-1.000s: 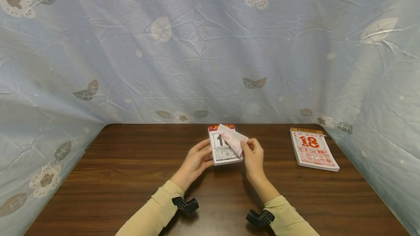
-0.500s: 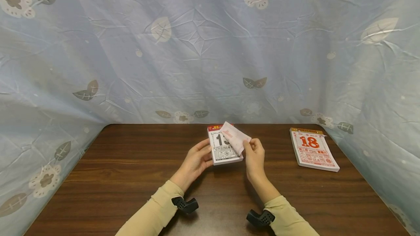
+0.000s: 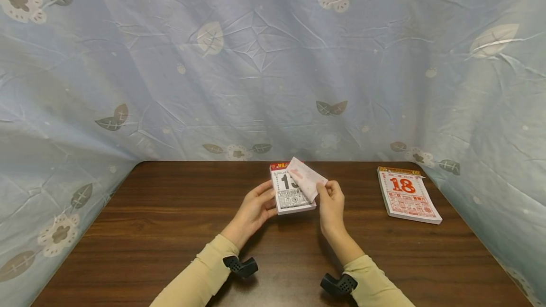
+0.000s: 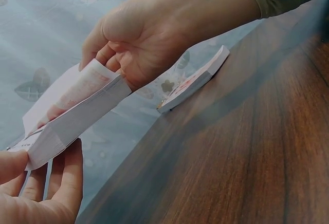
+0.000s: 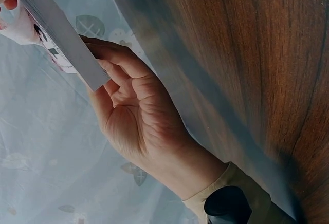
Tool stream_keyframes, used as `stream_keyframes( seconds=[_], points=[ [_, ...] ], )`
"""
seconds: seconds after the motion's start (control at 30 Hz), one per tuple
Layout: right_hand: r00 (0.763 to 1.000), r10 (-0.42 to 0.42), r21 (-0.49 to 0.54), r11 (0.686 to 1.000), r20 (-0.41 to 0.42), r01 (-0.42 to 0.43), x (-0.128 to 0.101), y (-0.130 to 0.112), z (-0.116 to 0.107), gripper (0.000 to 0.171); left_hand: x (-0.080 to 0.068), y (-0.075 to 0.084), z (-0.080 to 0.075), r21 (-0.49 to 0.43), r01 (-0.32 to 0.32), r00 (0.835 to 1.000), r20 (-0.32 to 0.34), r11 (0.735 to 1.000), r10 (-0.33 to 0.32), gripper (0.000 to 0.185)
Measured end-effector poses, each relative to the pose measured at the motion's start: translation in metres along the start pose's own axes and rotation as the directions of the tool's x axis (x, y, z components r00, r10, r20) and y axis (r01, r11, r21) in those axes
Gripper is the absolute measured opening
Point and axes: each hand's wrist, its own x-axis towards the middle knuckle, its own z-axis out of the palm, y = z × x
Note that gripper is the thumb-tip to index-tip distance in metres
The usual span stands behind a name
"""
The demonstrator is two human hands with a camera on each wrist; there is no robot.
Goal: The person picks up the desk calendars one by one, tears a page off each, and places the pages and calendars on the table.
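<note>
My left hand (image 3: 253, 207) grips a small tear-off calendar (image 3: 282, 198) by its left edge, thumb at the side and fingers beneath, as the left wrist view also shows. A large black number, partly covered, is on its front, below a red header. My right hand (image 3: 332, 208) pinches the lower right corner of a thin pinkish page (image 3: 308, 179) between thumb and fingers. That page lies slantwise over the calendar's right half, and its upper corner reaches past the header. Whether it is attached at the top, I cannot tell.
A second tear-off calendar (image 3: 409, 193), with a red 18 and a yellow-striped header, lies at the right on the dark wooden table (image 3: 170, 231). A pale blue patterned curtain (image 3: 264, 84) hangs behind the table and along both sides.
The right hand has drawn the page slightly up and to the right, uncovering more of the black number. The left hand and its calendar have hardly shifted.
</note>
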Motion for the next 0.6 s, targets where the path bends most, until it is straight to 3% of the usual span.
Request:
stream_keyframes(
  seconds=[0.6],
  points=[
    [1.0,0.013,0.113,0.994,-0.003,-0.013,0.0013,0.0016,0.0025,0.01,0.0015,-0.0015,-0.0001,-0.008,-0.004,1.0,-0.019,1.0,0.004,0.045]
  ],
)
